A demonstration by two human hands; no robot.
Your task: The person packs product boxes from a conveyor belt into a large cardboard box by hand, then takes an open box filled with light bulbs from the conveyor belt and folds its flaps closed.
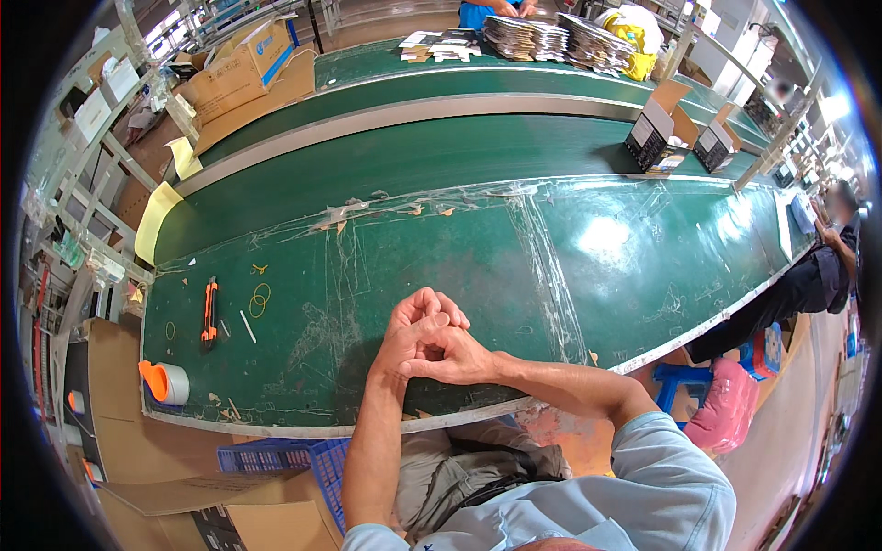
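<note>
Above the near edge of the green work surface [459, 239], my two hands are clasped together. My left hand [411, 329] is closed, its fingers curled and its thumb lying toward the right hand. My right hand [457, 356] is closed too, pressed against the left palm with its thumb near the left wrist. No object shows in either hand; the inside of the clasp is hidden. Left of them lie an orange and black utility knife [210, 312], a thin white strip [248, 327] and yellow rubber bands [261, 300]. A tape roll with an orange part [165, 382] sits at the near left corner.
Two open printed cartons [661, 133] [717, 145] stand far right on the belt [441, 147]. Stacks of flat cardboard [525, 39] lie beyond, by another person's hands. A large brown box [239, 73] is far left, a blue crate [276, 456] below the edge. Someone sits at right.
</note>
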